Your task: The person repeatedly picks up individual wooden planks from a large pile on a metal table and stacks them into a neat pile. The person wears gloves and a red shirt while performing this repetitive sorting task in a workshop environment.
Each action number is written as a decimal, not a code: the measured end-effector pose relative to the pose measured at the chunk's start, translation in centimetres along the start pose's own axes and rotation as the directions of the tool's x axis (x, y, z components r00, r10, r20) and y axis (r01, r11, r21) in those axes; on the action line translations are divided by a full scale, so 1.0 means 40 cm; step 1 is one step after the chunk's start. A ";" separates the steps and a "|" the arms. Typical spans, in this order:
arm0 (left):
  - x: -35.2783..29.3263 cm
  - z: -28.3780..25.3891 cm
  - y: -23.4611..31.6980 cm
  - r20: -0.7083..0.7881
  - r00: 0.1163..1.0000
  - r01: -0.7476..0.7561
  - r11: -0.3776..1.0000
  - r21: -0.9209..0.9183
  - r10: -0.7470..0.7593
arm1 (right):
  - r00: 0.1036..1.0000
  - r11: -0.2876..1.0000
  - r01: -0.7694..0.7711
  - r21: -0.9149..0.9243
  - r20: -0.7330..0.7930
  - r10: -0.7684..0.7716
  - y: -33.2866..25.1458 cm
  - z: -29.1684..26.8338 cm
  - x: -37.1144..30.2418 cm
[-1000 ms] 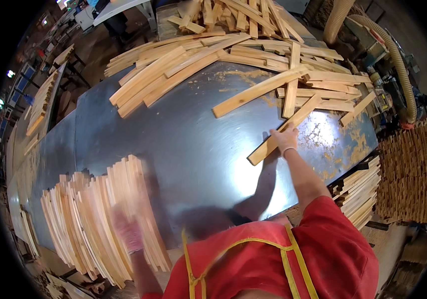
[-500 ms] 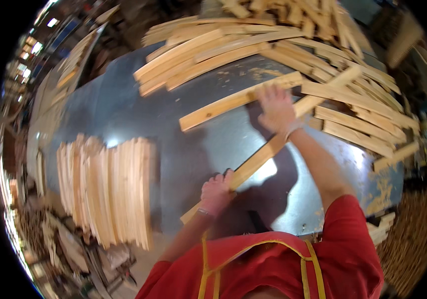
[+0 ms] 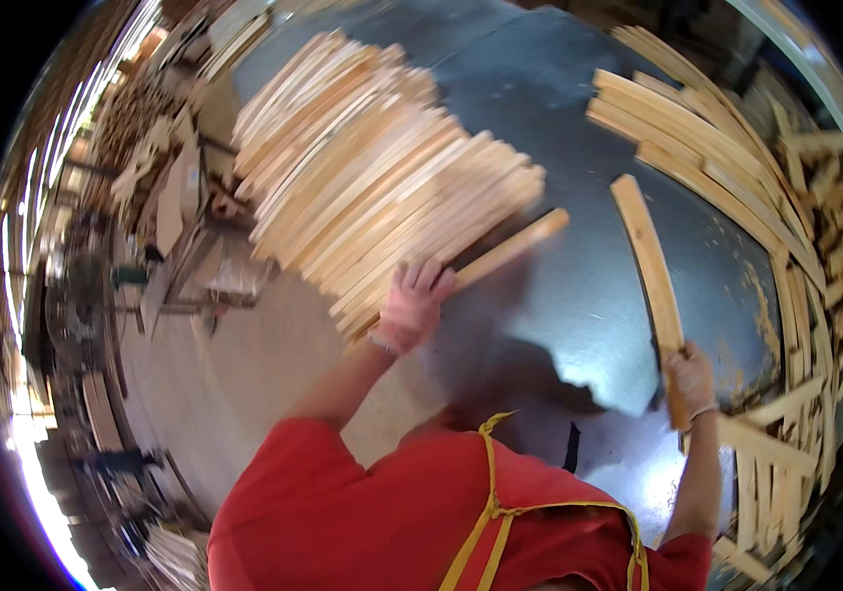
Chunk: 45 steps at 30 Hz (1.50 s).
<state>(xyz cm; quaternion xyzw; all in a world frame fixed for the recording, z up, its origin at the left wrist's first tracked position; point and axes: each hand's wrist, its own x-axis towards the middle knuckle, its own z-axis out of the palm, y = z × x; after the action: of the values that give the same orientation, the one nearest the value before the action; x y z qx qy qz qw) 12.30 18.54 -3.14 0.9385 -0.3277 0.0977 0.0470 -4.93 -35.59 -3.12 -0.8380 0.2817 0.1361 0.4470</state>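
My left hand [image 3: 410, 307], in a pale glove, is closed on the near end of a narrow wooden strip [image 3: 515, 246]. This strip lies at a slant beside the right side of a large row of wooden strips [image 3: 372, 167] packed side by side. At the right, my right hand [image 3: 691, 380], also gloved, grips the near end of another wooden strip [image 3: 644, 246], whose far end points away from me. A small dark knot shows on that strip. The underside of each grip is hidden.
Under the wood is a smooth dark metal table [image 3: 579, 266]. Stacked boards [image 3: 702, 138] and a loose pile of strips [image 3: 786, 433] fill its right side, with wood shavings [image 3: 764, 305] nearby. A stand with scrap wood [image 3: 180, 207] is on the floor at the left.
My view has turned left. The left hand has carried its strip over beside the packed row. My right hand has let go of that strip and taken hold of the other one.
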 end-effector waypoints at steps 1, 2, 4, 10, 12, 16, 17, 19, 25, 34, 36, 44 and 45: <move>-0.001 -0.023 -0.054 0.074 0.997 0.028 0.998 0.058 -0.032 | 1.000 0.985 0.012 0.173 -0.012 -0.010 -0.022 0.080 -0.025; -0.024 -0.025 -0.088 0.087 0.993 0.078 0.995 0.058 -0.083 | 1.000 0.943 0.019 0.332 -0.030 -0.009 -0.071 0.177 -0.064; -0.054 -0.024 -0.142 0.107 0.981 0.159 0.986 0.054 -0.164 | 0.997 0.919 0.074 0.387 0.007 -0.083 -0.091 0.366 -0.085; -0.294 0.037 -0.495 -0.235 0.074 0.918 0.158 -0.363 -0.969 | 0.990 0.991 0.130 0.042 0.052 -0.133 -0.471 0.786 -0.201; -0.343 0.073 -0.630 0.468 -0.098 0.566 -0.436 -0.700 -0.878 | 0.965 0.965 0.259 -0.048 0.050 -0.257 -0.499 0.868 -0.166; -0.335 0.135 -0.694 0.822 0.111 0.106 -0.815 -0.569 -0.559 | 0.973 0.942 -0.163 0.294 0.206 0.104 -0.611 0.828 -0.062; -0.366 0.142 -0.697 0.794 0.193 0.088 -0.796 -0.599 -0.577 | 0.973 0.914 -0.195 0.355 0.189 0.134 -0.658 0.804 -0.053; -0.364 0.093 -0.669 0.642 0.309 0.256 -0.589 -0.766 -0.701 | 0.970 0.880 -0.213 0.425 0.203 0.137 -0.709 0.757 -0.012; -0.346 -0.209 -0.660 0.571 0.436 0.861 0.138 -0.489 -0.696 | 0.995 0.955 0.016 0.297 0.089 -0.044 -0.679 0.876 0.101; -0.040 -0.113 -0.308 0.148 0.961 0.275 0.852 -0.446 -0.233 | 0.945 0.948 0.317 0.026 -0.090 -0.313 -0.626 0.633 0.042; 0.029 -0.121 -0.173 0.151 0.988 0.101 0.902 -0.420 -0.040 | 0.875 0.967 0.168 -0.192 -0.424 -0.236 -0.482 0.443 0.013; 0.161 -0.008 0.371 0.352 0.864 -0.179 0.874 -0.452 0.359 | 0.786 0.926 -0.376 -0.040 -0.543 0.296 -0.096 0.233 -0.224; 0.167 -0.001 0.437 0.350 0.871 -0.157 0.870 -0.466 0.345 | 0.919 0.983 -0.177 -0.037 -0.365 0.152 -0.118 0.246 -0.266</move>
<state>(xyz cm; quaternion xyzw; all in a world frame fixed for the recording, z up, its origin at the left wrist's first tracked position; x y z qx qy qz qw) 6.49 0.83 -1.26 0.8519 -0.4653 -0.1756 0.1640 -10.46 -21.66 -0.38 -0.8372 0.4234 0.0269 0.3452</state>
